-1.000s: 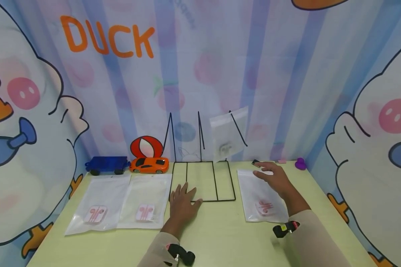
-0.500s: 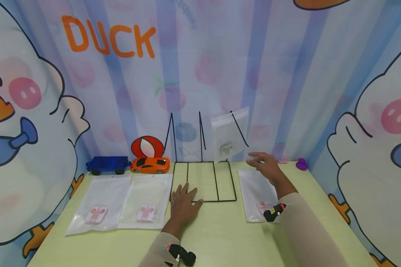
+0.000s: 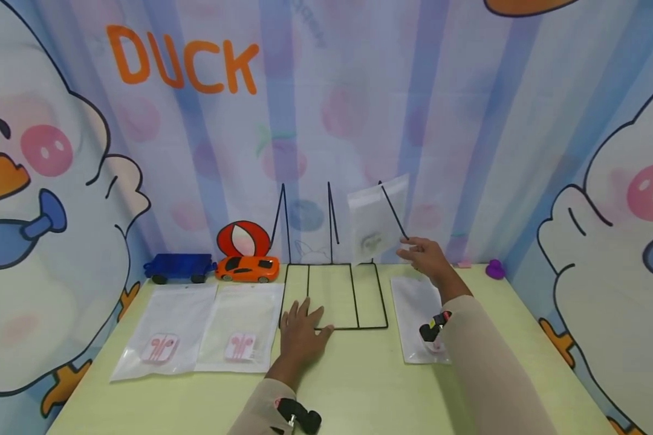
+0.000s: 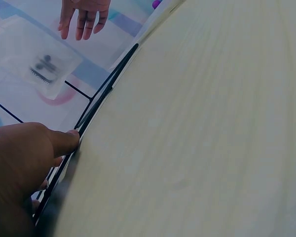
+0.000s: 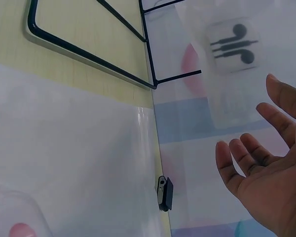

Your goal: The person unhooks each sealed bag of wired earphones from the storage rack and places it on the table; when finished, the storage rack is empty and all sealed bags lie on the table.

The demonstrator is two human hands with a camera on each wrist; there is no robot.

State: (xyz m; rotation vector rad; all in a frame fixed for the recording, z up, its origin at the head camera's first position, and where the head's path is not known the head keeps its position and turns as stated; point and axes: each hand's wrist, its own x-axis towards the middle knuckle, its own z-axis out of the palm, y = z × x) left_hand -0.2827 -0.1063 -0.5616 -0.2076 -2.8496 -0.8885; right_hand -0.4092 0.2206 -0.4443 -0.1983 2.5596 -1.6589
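Note:
A black wire display rack (image 3: pixel 355 296) stands on the table, its three prongs reaching up and forward. My left hand (image 3: pixel 300 341) rests with spread fingers on the left front of its base; the thumb presses the front bar in the left wrist view. On the right prong hangs a clear zip bag (image 3: pixel 366 220) with dark earphones (image 5: pixel 234 44) in a square case. My right hand (image 3: pixel 430 263) is by the tip of that prong, fingers loosely bent and holding nothing in the right wrist view. Below it lies another bag (image 3: pixel 410 314) with pink earphones, partly hidden by the right forearm.
Two more bags of pink earphones, an outer one (image 3: pixel 168 308) and an inner one (image 3: pixel 247 317), lie left of the rack. Behind them stand a blue toy wagon (image 3: pixel 178 267) and an orange toy car (image 3: pixel 248 269). A small black piece (image 5: pixel 164 193) and a purple toy (image 3: pixel 495 269) sit at the back right.
My right hand has moved left from the back of the table to the right prong's tip. The left hand stays on the rack base. The head view has shifted slightly.

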